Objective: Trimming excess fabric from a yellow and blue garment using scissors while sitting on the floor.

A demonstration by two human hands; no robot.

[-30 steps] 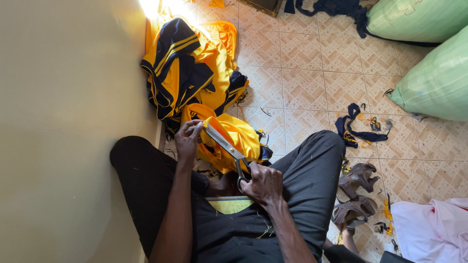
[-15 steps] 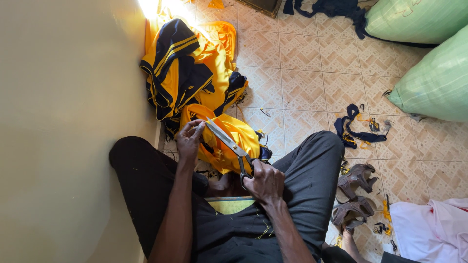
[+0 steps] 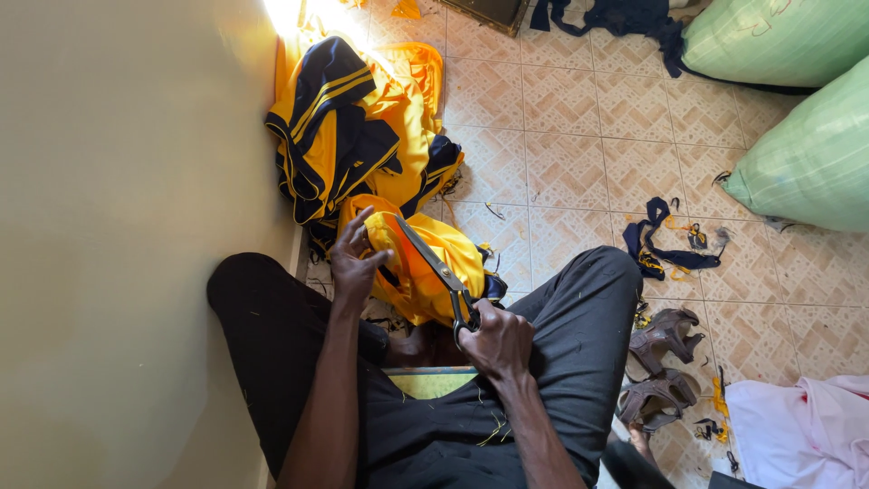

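Two hands worked at one bundled yellow garment (image 3: 425, 263), which lay bunched over our lap between our knees. Our left hand (image 3: 355, 264) pinched the cloth at the garment's left edge, fingers curled into the fabric with one finger lifted. Our right hand (image 3: 496, 340) was closed around the dark handles of one pair of scissors (image 3: 437, 270), just below the garment, and the long blades ran up across the yellow cloth; we could not tell how far the blades stood apart.

Beyond the garment, against the pale wall (image 3: 127, 226), we counted one heap of yellow and navy clothing (image 3: 348, 136) on the tiled floor (image 3: 561, 154). Right of the garment, past our right knee, one tangle of navy and yellow scraps (image 3: 665, 243) lay on the tiles. Nearer us than those scraps stood two brown sandals (image 3: 665, 362), one just behind the other. Two green sacks (image 3: 806, 145) filled the far right, well apart from the garment, with one dark navy cloth (image 3: 625, 20) beside the upper sack. One pink cloth (image 3: 797, 439) lay at the lower right, near the sandals.
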